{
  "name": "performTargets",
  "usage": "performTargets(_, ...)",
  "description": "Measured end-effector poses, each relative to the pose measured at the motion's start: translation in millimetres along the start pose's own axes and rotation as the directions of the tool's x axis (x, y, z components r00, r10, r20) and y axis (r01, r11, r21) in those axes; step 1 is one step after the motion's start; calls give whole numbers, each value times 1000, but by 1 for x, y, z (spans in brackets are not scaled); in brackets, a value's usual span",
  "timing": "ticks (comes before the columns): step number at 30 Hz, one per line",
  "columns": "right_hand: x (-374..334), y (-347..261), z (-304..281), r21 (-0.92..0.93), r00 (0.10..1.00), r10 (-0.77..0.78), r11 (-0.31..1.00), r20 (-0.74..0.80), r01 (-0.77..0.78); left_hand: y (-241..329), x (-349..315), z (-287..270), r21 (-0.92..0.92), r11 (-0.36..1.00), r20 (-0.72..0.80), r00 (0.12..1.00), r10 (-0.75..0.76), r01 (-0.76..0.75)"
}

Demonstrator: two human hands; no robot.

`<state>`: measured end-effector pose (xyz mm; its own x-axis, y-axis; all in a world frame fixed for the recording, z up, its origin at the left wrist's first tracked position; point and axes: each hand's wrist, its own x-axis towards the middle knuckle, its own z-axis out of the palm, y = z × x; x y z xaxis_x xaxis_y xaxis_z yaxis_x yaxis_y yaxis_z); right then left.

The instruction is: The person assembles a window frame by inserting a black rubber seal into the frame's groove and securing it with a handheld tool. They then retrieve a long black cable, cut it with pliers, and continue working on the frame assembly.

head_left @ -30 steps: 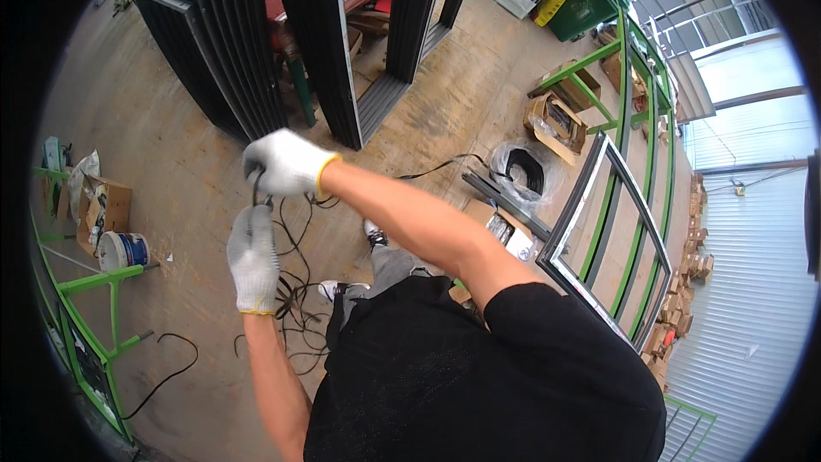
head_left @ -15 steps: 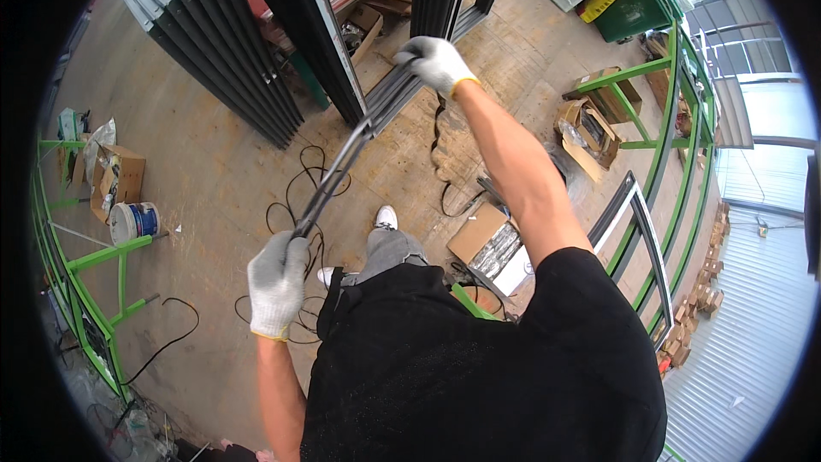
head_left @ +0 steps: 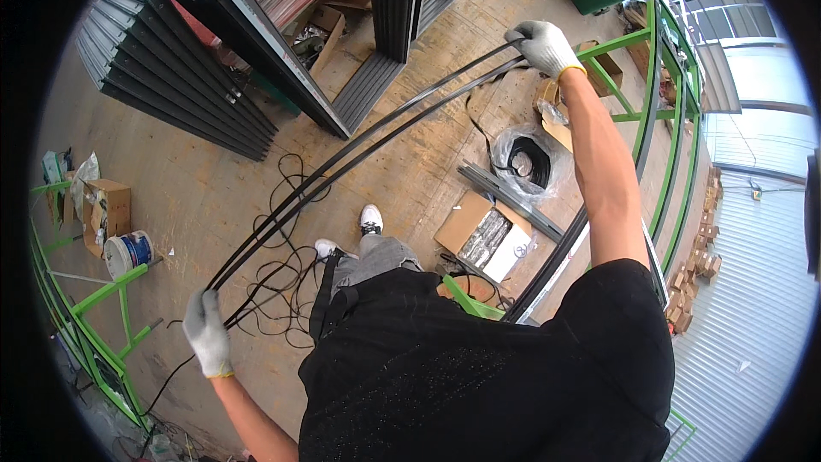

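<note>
Left hand (head_left: 206, 334) and right hand (head_left: 546, 47), gloved, fingertips hard to make out, both curled shut, gripping strips (head_left: 321, 174). Strip ends hidden; cannot tell whether two lengths or one doubled. Strips stretch between hands, bowed, side by side, above floor (head_left: 201, 197). Near left hand, strips overlap cord tangle (head_left: 275, 267) in view; any join unclear. Frames (head_left: 184, 77) cut off at top. Coil (head_left: 543, 168) near right forearm.
</note>
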<state>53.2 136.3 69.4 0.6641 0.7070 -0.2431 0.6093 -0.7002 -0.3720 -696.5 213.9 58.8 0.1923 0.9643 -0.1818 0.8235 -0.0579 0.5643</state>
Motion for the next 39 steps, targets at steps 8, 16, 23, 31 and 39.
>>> performTargets(8,-4,17,-67,-167,967,-223,965,-126,201,-251,-32,-184,-25,925,-289,883,-369,379)
performTargets(16,-94,-88,-82,192,961,-230,947,-153,257,-417,-117,-294,-93,487,-281,447,-849,868)
performTargets(23,-224,-298,-35,-41,456,-888,459,-56,888,-70,35,-148,-311,934,-230,968,105,-175)
performTargets(31,-209,-439,44,-168,435,-896,417,90,893,182,63,-65,-651,738,-10,975,223,-176)
performTargets(39,-141,-369,103,198,510,-805,577,303,792,121,51,-55,-102,923,-23,928,372,-372)
